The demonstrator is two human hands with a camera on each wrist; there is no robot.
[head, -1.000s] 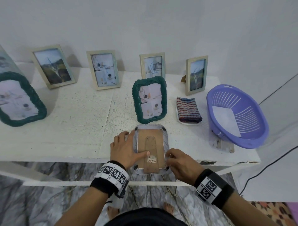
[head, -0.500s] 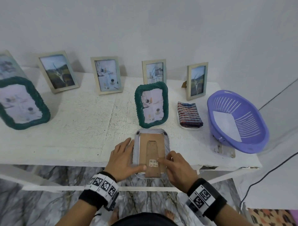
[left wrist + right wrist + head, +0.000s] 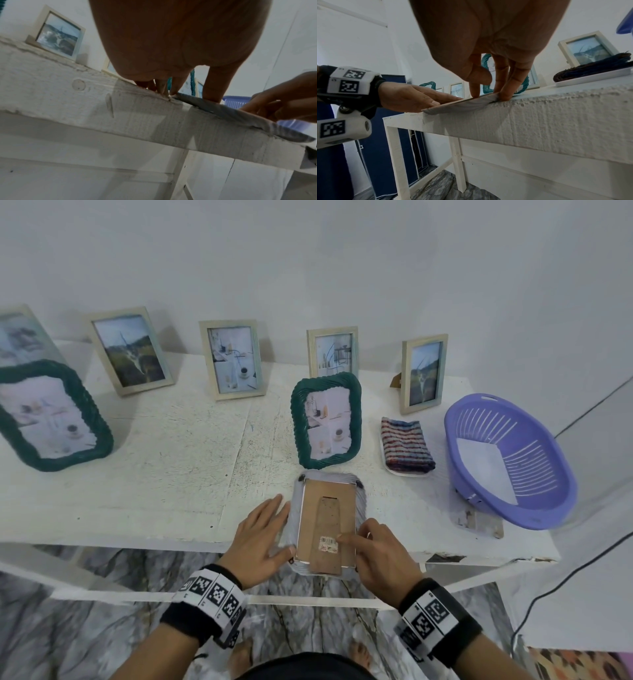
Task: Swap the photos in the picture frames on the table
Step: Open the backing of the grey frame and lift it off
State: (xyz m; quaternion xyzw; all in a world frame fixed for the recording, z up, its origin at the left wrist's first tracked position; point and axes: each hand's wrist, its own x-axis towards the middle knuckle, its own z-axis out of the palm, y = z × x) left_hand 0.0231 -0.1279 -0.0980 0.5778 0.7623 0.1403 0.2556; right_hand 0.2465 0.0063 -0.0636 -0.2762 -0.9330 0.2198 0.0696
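— Picture frame point(image 3: 327, 522) location?
— Face down at the white table's point(image 3: 164, 474) front edge, against a white wall point(image 3: 308, 268).
— Hands?
— Left hand point(image 3: 257, 537) flat beside it; right hand point(image 3: 375, 553), fingers curled, index pressing its cardboard back.

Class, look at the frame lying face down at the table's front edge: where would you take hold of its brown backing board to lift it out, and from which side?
Probably take the backing board by its easel leg, from the near side. The board sits recessed inside the frame, so its edges are hard to pinch, while the leg's near end lies on top, reaching past the board's edge, beside the right hand.
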